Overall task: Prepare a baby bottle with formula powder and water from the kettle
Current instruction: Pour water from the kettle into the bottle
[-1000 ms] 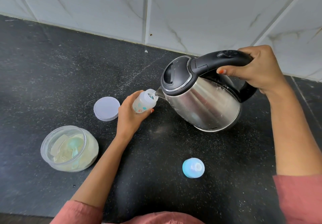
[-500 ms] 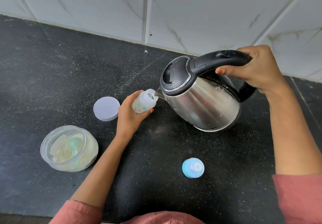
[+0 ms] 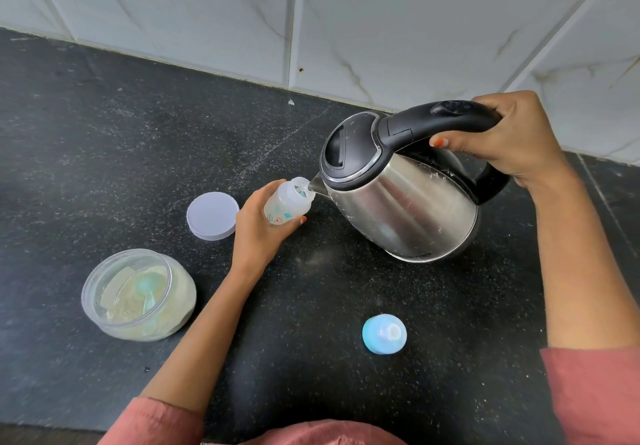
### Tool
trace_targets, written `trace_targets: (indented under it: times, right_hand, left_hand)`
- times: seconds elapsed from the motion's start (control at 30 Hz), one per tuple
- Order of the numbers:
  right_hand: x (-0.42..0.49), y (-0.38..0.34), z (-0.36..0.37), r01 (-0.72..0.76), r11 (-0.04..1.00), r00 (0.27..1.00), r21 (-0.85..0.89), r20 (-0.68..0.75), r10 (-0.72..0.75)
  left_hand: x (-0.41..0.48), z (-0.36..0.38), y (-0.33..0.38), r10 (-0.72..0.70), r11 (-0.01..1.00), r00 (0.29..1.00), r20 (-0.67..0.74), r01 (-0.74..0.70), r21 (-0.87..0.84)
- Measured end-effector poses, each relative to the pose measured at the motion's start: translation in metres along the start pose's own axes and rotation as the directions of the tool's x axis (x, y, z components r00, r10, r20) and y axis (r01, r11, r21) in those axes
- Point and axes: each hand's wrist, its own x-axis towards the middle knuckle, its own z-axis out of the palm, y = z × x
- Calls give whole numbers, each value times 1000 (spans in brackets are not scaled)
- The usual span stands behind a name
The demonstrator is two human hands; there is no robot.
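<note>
My left hand grips a small clear baby bottle with leaf prints, tilted with its open mouth toward the kettle. My right hand holds the black handle of a steel kettle, which is tipped to the left. Its spout sits at the bottle's mouth and a thin stream of water runs in. An open clear jar of pale formula powder with a green scoop inside stands at the left. The blue bottle teat cap rests on the counter in front.
The jar's white lid lies flat just left of my left hand. Everything sits on a black speckled counter backed by a marble-tiled wall.
The kettle has tipped very slightly further toward the bottle. Both hands keep their holds and everything else stays in place.
</note>
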Motion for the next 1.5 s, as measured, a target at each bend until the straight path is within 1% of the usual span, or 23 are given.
trace_targets:
  times: [0.3,0.47,0.77,1.07,1.27,1.5]
  right_hand:
    - [-4,3,-3,19,1000,999,20,-27,-18]
    - [-9,7,-6,-4,999,998,53,-62,7]
    - [-27,20,-20,-15,972,996,233,-80,35]
    - [-51,54,-36,-23,920,971,392,-210,114]
    - [-62,83,-44,-36,910,936,413,-305,175]
    - [-73,108,-51,-61,843,947,535,-236,218]
  left_hand:
    - [0,1,2,-9,1000,1000,-1,9,-16]
    - [1,6,8,-9,998,1000,10,10,-55]
    - [3,18,24,19,995,999,41,-15,-100]
    - [-4,30,40,-4,994,997,80,12,-105]
    - [-10,35,45,2,994,997,83,7,-108]
    - [-15,42,48,5,992,996,91,7,-123]
